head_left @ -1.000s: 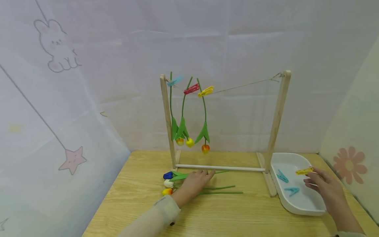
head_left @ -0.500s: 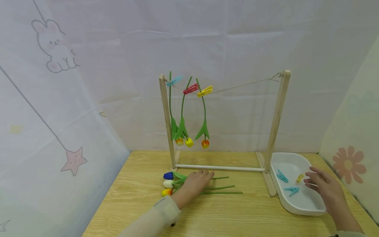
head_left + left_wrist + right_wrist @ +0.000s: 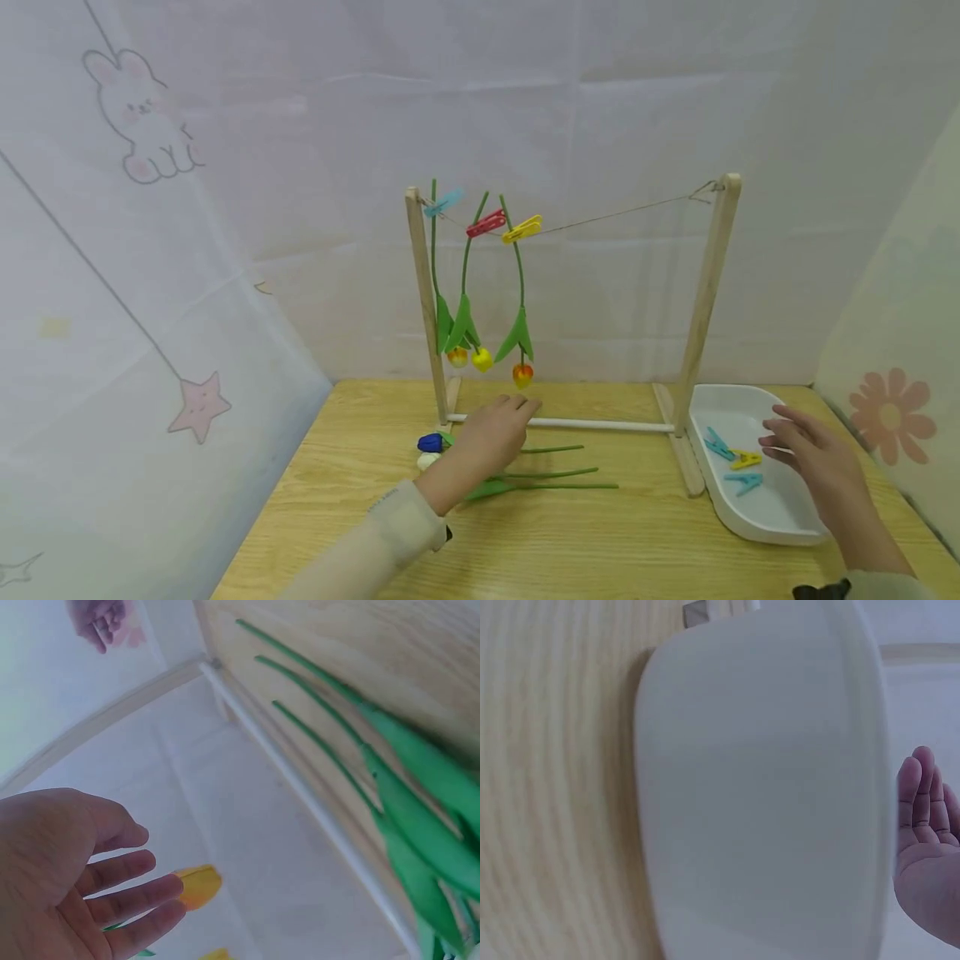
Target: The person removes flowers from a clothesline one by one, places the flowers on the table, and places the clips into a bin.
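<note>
My left hand [image 3: 486, 437] is hovering above three tulips [image 3: 416, 825] on the table [image 3: 585, 550], fingers loose, slightly apart; my right hand [image 3: 813, 467] is hovering by pegs [image 3: 745, 459] in the tray [image 3: 776, 504], fingers relaxed; both are holding nothing. I am favouring pinching bare stem.
</note>
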Demonstrator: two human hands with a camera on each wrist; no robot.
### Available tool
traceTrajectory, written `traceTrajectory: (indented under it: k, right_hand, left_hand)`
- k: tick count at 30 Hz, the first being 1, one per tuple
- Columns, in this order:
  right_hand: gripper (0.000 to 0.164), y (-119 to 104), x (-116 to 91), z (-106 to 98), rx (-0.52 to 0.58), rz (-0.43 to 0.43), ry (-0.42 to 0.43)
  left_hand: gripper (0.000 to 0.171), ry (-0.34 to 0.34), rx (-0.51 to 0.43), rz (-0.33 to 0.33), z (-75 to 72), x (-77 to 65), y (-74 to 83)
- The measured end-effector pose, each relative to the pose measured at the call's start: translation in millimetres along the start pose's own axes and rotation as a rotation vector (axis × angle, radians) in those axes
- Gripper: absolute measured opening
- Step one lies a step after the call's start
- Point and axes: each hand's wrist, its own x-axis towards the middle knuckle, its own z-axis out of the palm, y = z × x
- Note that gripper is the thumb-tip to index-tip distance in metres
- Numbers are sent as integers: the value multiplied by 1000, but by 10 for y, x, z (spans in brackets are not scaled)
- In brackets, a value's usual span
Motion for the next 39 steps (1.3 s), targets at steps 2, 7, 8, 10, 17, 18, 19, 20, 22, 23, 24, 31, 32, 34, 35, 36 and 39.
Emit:
traceTrajectory:
  k: [2,7,8,10,17,18,19,20,22,23,24,31,32,34,35,36,39]
  right_hand:
    - [45,-40,26,41,-15,-21,-14]
    - [32,-180,78,143,-21,-100,-68]
    - [31,-212,87,163,-31,-114,-75]
    - [30,-272,106,203,-62,-132,-80]
    - [38,-568,152,401,-234,-204,-95]
    - [38,-628,157,437,-243,-224,-106]
    - [38,-688,161,474,-257,-249,-118]
    - [37,-748,166,517,-264,-276,-127]
    - [33,-870,186,605,-263,-323,-141]
    - [32,-931,201,650,-247,-341,-156]
    - [31,-995,213,694,-256,-352,-165]
    - [37,-1442,296,1006,-401,-367,-246]
    - [38,-1494,305,1044,-410,-376,-255]
    - [36,-1589,316,1126,-405,-389,-257]
    - [36,-1636,320,1166,-396,-395,-259]
    - [36,-1683,321,1208,-390,-400,-259]
    - [35,-1833,319,1337,-366,-408,-254]
  left_hand:
    - [39,37,1,6,-74,0,-31]
    - [39,87,31,11,-206,33,-107]
    - [39,97,29,11,-228,47,-121]
    - [36,136,11,17,-274,77,-143]
    - [33,288,23,-15,-474,200,-263]
    - [33,313,12,-28,-510,221,-288]
    - [34,334,2,-46,-546,237,-314]
    - [34,353,-20,-59,-585,254,-339]
    - [36,380,-80,-84,-649,287,-391]
    - [37,384,-105,-96,-673,304,-418]
    - [39,384,-126,-106,-691,321,-444]
    - [46,340,-217,-154,-753,426,-598]
    - [46,340,-222,-161,-752,436,-613]
    - [46,350,-237,-172,-753,456,-640]
    - [46,360,-245,-173,-754,467,-654]
    - [46,373,-251,-171,-758,478,-666]
    - [45,420,-280,-153,-768,519,-709]
